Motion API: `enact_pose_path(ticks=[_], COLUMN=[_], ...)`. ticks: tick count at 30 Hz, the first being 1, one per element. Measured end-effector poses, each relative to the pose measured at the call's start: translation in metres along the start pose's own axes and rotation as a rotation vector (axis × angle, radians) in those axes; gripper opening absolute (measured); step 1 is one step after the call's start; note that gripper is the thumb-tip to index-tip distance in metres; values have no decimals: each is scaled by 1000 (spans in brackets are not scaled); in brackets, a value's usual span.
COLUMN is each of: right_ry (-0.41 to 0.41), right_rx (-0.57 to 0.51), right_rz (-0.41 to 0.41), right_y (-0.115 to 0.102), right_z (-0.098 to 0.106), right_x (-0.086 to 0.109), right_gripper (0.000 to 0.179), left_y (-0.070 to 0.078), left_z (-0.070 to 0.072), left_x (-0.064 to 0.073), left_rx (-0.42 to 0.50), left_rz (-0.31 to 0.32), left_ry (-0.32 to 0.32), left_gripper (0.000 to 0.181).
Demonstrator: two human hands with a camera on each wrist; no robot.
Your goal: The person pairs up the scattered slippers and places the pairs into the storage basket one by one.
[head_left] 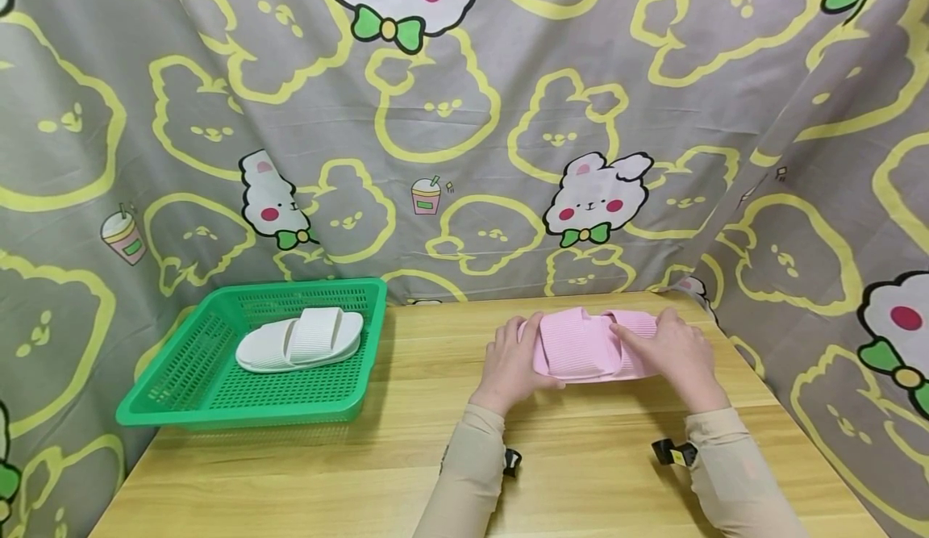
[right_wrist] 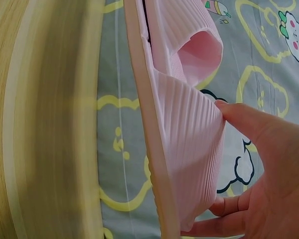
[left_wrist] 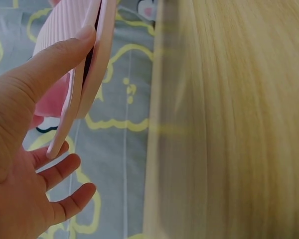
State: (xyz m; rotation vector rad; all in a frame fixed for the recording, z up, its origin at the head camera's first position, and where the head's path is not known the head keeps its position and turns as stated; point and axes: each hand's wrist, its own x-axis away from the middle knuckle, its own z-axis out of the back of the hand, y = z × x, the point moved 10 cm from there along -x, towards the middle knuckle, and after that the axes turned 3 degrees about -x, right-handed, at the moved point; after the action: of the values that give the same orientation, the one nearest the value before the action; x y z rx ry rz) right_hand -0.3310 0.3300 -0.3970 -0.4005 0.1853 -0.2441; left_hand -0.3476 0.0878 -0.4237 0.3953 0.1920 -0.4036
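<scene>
A pair of pink slippers (head_left: 576, 346), fitted into each other, is held just above the wooden table. My left hand (head_left: 508, 367) grips the left end. In the left wrist view its thumb (left_wrist: 65, 57) presses along the edges of the two soles, with a dark slit between them, while several fingers spread behind. At the other end my right hand (head_left: 682, 354) holds the slippers. The right wrist view shows its thumb (right_wrist: 244, 119) on a ribbed strap (right_wrist: 192, 134) and its fingers bent around the far side.
On the left of the table (head_left: 305, 481) stands a green plastic basket (head_left: 239, 417) holding white slippers (head_left: 315, 340). A patterned grey curtain (head_left: 464, 135) hangs behind and on both sides. Black mounts (head_left: 673, 452) sit at both wrists.
</scene>
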Motion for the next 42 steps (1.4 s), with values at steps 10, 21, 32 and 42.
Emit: enact_pose_path(ticks=[10,21,32,42], right_ry=[1,11,30,45], right_rx=[-5,-12,-17,-12], right_rz=[7,16,24,36], right_y=[-2,-5,-7,-10], right_z=[1,1,2,3], right_x=[1,1,2,3], right_gripper=[90,92,89,88], left_y=[-1,2,6,6], left_z=[1,6,6,7], left_x=[-1,-1,-1,-1], left_rx=[32,37,21,8], left_rz=[-15,-27,-25,-24], left_ry=[33,70,75,83], left_gripper=[107,102,102,103])
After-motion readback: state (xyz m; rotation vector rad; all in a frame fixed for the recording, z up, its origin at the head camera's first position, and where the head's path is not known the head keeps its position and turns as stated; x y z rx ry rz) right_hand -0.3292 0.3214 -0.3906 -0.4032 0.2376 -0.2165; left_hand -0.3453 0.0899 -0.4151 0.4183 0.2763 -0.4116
